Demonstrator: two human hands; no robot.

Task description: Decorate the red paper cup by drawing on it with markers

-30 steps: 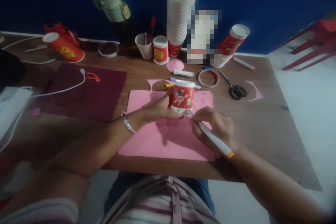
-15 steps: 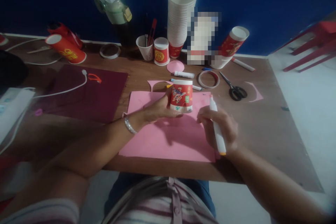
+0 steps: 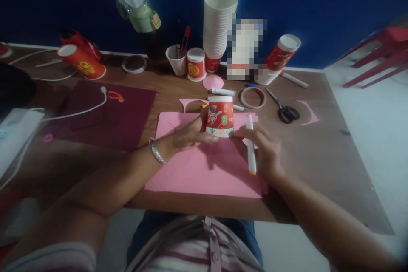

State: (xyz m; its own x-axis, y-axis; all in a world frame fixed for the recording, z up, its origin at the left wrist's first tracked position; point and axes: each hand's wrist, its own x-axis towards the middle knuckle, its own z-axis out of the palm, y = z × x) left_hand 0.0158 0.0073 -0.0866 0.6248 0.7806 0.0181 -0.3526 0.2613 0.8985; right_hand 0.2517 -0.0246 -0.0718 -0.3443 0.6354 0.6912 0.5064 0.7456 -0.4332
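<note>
My left hand [image 3: 194,132] is closed around the left side of a red and white paper cup [image 3: 220,112], held upside down above pink paper [image 3: 204,170]. Coloured drawn marks show on the cup's white lower band. A white marker [image 3: 251,148] with an orange end sits in my right hand [image 3: 263,148], its tip pointing up and away from me. The fingertips of that hand reach the cup's lower right edge; whether they press on it I cannot tell. Behind the cup lie a pink paper disc [image 3: 213,82] and a capped marker [image 3: 223,92].
Black scissors [image 3: 288,113], a tape roll [image 3: 253,97] and a pink scrap [image 3: 308,111] lie to the right. Stacked paper cups [image 3: 219,25], a cup of tools [image 3: 176,60] and a bottle [image 3: 145,29] stand along the wall. A white cable [image 3: 79,112] crosses a maroon sheet [image 3: 127,119].
My right hand has moved left with the marker, up to the cup's lower right edge. The cup has turned slightly, showing more of the drawn marks on its white band.
</note>
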